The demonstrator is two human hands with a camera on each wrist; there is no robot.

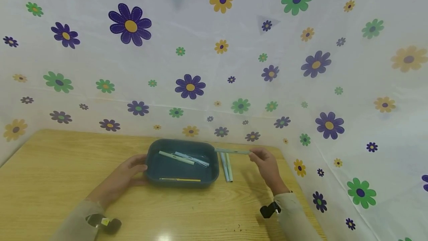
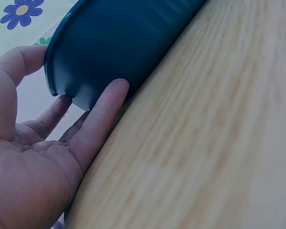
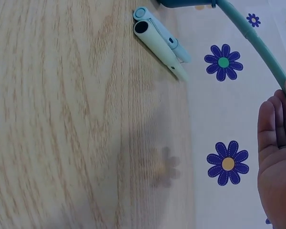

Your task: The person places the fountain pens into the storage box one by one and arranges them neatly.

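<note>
A dark blue plastic bin (image 1: 182, 184) sits on the table with several items inside. My left hand (image 1: 132, 170) touches its left end; in the left wrist view the thumb is at the rim and the other fingers lie extended against the outer wall. My right hand (image 1: 267, 164) pinches a pale green pen (image 1: 235, 151) by its right end. The pen's other end reaches the bin's upper right rim. In the bin lie a light green pen (image 1: 177, 157), light blue pens (image 1: 192, 158) and a thin yellow stick (image 1: 182, 179).
Right of the bin, a light blue pen (image 1: 224, 167) and a pale green pen (image 1: 229, 168) lie side by side on the wooden table (image 1: 160, 211). A white flowered cloth (image 1: 200, 62) stands behind the table and along its right side. Small dark specks (image 1: 238, 228) dot the near table.
</note>
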